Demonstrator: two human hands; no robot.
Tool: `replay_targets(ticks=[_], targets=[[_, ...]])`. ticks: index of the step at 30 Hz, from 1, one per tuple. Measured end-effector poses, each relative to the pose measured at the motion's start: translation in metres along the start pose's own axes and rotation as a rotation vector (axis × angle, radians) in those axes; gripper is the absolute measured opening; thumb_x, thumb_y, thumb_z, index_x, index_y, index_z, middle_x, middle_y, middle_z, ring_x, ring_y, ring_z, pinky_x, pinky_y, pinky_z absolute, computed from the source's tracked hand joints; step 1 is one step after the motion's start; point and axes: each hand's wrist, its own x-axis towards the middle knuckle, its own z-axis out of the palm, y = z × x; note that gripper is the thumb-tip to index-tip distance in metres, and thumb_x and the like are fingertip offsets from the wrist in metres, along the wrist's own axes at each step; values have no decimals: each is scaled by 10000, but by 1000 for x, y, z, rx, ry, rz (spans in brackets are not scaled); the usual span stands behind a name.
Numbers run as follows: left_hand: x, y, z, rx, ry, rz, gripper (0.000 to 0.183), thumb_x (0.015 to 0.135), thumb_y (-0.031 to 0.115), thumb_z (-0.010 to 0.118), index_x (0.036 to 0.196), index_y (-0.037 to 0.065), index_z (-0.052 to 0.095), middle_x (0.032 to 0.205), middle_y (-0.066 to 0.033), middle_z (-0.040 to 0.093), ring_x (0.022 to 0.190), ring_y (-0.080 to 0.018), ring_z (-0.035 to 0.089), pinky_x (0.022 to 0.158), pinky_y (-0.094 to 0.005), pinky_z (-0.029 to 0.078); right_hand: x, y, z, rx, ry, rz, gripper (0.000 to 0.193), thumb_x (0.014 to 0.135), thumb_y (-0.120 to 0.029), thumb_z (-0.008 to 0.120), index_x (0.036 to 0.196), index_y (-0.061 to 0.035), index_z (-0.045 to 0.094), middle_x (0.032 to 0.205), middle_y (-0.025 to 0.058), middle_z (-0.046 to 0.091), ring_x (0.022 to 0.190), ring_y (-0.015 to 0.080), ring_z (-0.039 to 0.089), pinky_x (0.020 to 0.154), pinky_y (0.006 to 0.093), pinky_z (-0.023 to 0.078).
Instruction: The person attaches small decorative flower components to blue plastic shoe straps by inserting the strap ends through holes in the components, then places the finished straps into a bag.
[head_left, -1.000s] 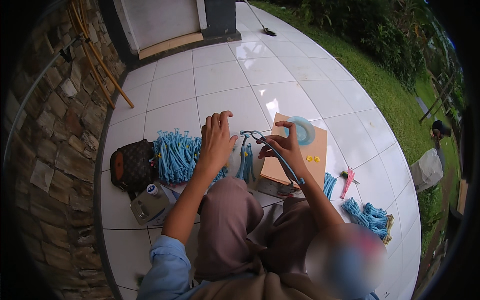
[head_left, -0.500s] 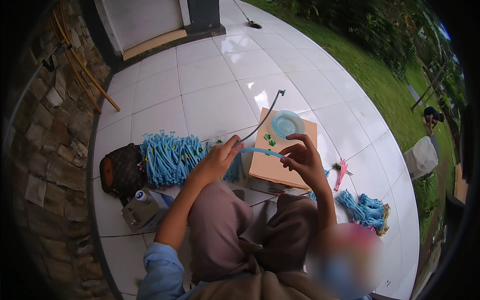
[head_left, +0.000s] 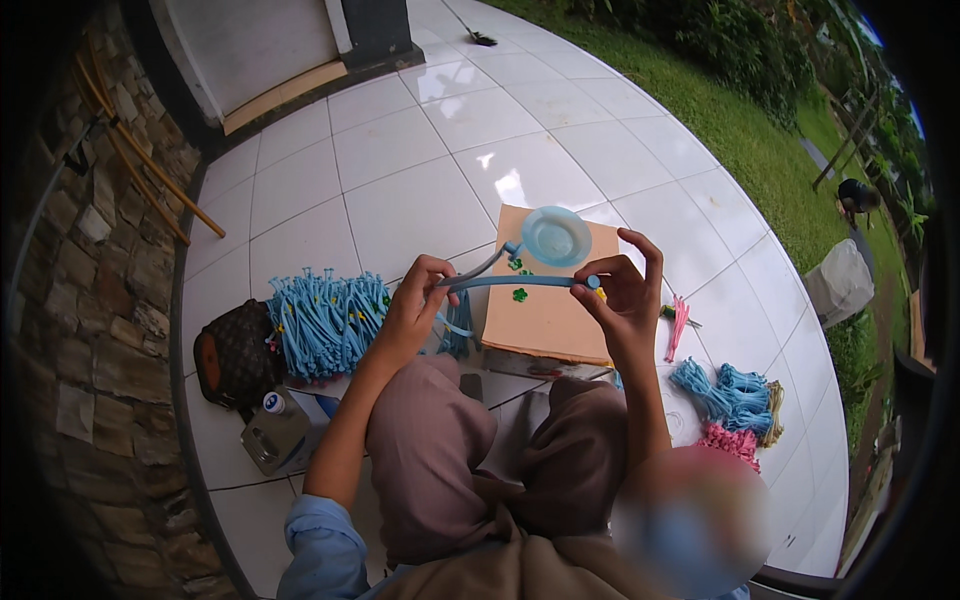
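Note:
Over the cardboard box (head_left: 550, 337), a light-blue flexible strap (head_left: 520, 281) stretches between my two hands. My left hand (head_left: 412, 300) pinches it toward its left part. At its right end, beside a small round disc, the thumb and fingers of my right hand (head_left: 625, 300) close on the strap. Another blue length (head_left: 482, 266) with a knobbed tip also rises from my left hand; whether it is the same piece I cannot tell. A shallow pale-blue dish (head_left: 557, 237) sits on the box top near green flower-shaped pieces (head_left: 519, 295).
A heap of blue straps (head_left: 325, 325) lies left of my knees, by a brown bag (head_left: 235, 350) and a grey jug (head_left: 275, 440). To the right are a pink bundle (head_left: 679, 327), bundled blue straps (head_left: 735, 395) and pink pieces (head_left: 730, 443). Another person (head_left: 856, 197) is far off on the grass.
My hands have moved apart and the strap between them is now straighter. The knobbed tip, which pointed up beyond the box, has come down beside the dish. My head view has shifted slightly.

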Motion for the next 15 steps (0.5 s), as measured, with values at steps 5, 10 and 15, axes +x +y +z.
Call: replay_targets(ticks=[5, 10, 15], targets=[[-1, 1, 0, -270, 40, -92, 123, 928, 135, 445, 1004, 42, 470, 855, -24, 485, 700, -91, 468, 721, -249, 413, 1, 4, -1, -66, 34, -96, 612, 722, 96, 612, 1226, -56, 299, 812, 79, 560, 811, 154, 573, 779, 294, 468], [0, -1, 2, -708, 242, -357, 274, 919, 248, 485, 995, -8, 550, 867, -23, 535, 655, -65, 418, 649, -207, 385, -1, 21, -7, -334, -107, 176, 539, 717, 64, 606, 1175, -58, 350, 766, 75, 567, 764, 153, 588, 765, 284, 483], [3, -2, 4, -696, 107, -447, 291, 929, 314, 451, 933, 45, 562, 850, -11, 540, 613, -42, 381, 573, -168, 327, -3, 43, -18, -460, -246, 363, 542, 698, 60, 610, 1162, -69, 362, 785, 79, 594, 769, 180, 601, 766, 296, 489]])
